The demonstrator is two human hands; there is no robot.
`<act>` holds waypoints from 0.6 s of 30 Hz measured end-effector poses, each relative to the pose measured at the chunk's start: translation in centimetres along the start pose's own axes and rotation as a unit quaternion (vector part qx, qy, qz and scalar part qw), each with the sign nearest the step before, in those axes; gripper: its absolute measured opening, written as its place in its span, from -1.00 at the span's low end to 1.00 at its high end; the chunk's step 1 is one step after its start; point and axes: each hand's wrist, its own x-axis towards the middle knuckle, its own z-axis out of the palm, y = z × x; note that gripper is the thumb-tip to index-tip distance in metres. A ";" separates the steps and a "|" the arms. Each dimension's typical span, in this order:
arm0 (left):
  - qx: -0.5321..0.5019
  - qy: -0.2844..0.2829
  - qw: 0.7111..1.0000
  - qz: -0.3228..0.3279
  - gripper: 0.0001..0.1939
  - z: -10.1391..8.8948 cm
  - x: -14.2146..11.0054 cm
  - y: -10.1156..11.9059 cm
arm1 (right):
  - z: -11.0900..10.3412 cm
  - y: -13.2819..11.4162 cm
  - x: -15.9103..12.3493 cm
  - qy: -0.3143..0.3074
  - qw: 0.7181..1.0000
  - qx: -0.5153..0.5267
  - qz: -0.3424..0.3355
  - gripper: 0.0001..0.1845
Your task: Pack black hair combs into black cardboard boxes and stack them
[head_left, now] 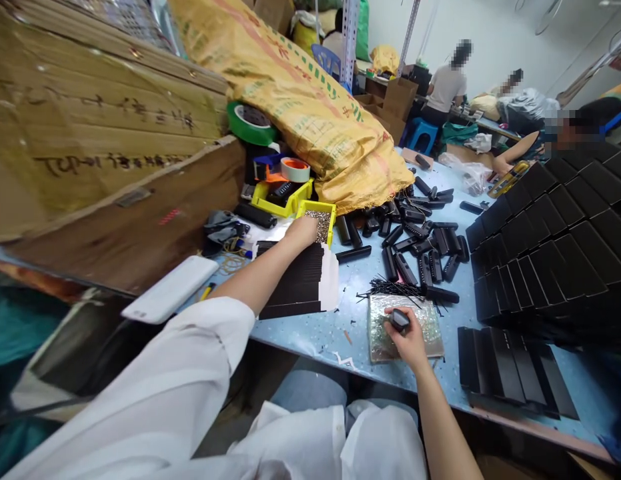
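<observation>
My left hand (303, 232) reaches forward into a small yellow bin (332, 220) filled with tiny metal screws; whether the fingers pinch any I cannot tell. My right hand (406, 338) grips a small black plastic part (399, 319) over a clear plastic bag (433, 330) lying on the blue table (360, 273). A stack of flat black boxes (295, 283) with a white sheet lies under my left forearm. Several more black plastic parts (420, 247) are scattered ahead of my right hand, with a bundle of thin black ties (390, 288) beside them.
A big yellow woven sack (310, 100) and large cardboard sheets (90, 133) lean at the left. Green tape (250, 123), orange tape (295, 169) and another yellow bin (280, 200) sit behind. Stacked black boxes (555, 240) fill the right. Other people work at the far end.
</observation>
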 end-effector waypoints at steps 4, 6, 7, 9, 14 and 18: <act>-0.054 0.000 0.999 0.001 -0.83 0.3 -4.6 1.8 | -0.5 -0.4 0.7 0.004 1.000 0.007 -0.003 -0.79; -0.180 -0.064 0.982 0.009 -0.80 2.3 -9.6 3.7 | -0.6 -1.2 1.0 0.038 0.999 0.038 0.009 -0.79; -0.262 -0.129 0.956 -0.001 -0.77 3.7 -12.4 4.6 | -0.3 -1.8 1.2 0.057 0.996 0.068 0.010 -0.79; -0.391 -0.199 0.898 -0.045 -0.75 6.5 -17.6 6.5 | 0.5 -3.6 1.5 0.104 0.982 0.160 -0.008 -0.80; -0.536 -0.176 0.811 -0.156 -0.75 9.1 -22.6 9.1 | 3.5 -8.1 2.5 0.173 0.917 0.355 -0.048 -0.91; -0.485 -0.157 0.853 -0.113 -0.81 7.6 -21.9 9.5 | 4.7 -8.7 2.7 0.194 0.886 0.420 -0.008 -0.87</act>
